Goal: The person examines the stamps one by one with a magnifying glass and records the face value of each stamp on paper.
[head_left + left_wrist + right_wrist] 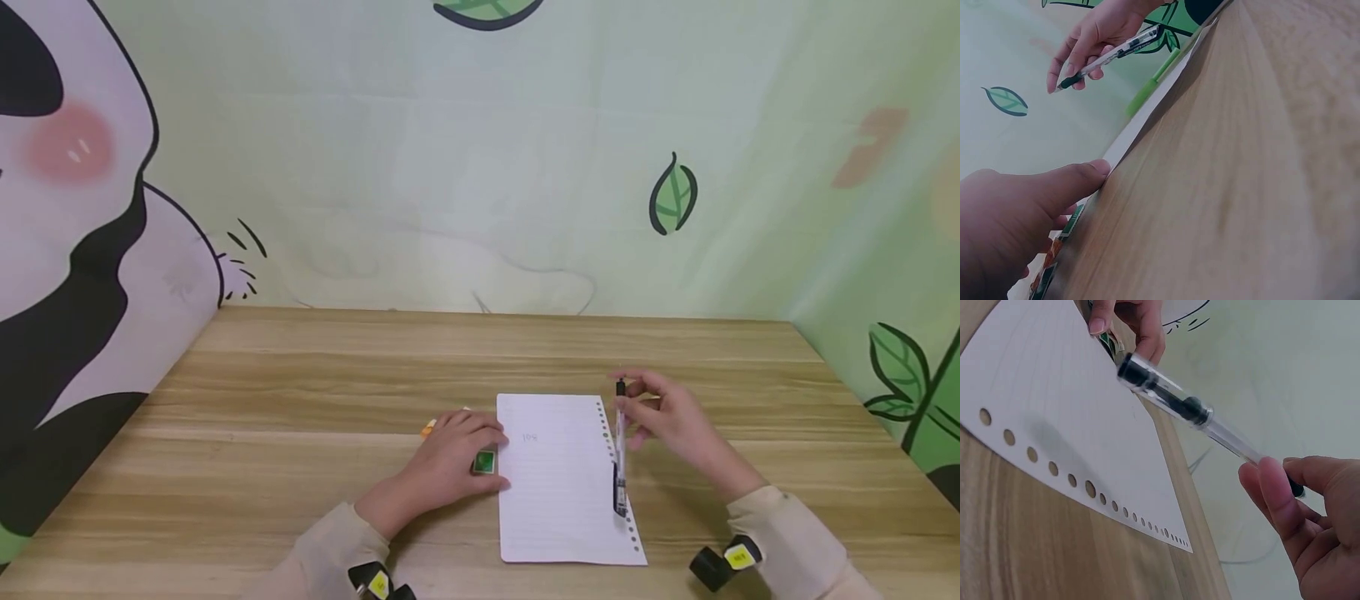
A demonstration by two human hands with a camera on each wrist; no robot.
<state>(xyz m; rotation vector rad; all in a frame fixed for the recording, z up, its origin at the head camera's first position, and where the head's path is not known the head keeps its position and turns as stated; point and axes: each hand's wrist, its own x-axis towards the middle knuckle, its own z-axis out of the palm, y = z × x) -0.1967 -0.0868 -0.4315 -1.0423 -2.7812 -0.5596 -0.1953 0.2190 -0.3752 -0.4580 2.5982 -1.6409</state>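
Note:
A white loose-leaf sheet, lined and with punched holes down its right side, lies on the table with a small faint mark near its top. My left hand rests at the sheet's left edge, thumb and fingers spread and touching it. Above the right edge, my right hand pinches a clear-barrelled pen near its black grip end. The pen's clip end points toward me over the holes. Beneath my left hand a green square piece and an orange bit peek out; the rest is hidden.
The wood-grained table runs back to a pale green backdrop printed with leaves and a panda. Each sleeve carries a black wrist device with a yellow label.

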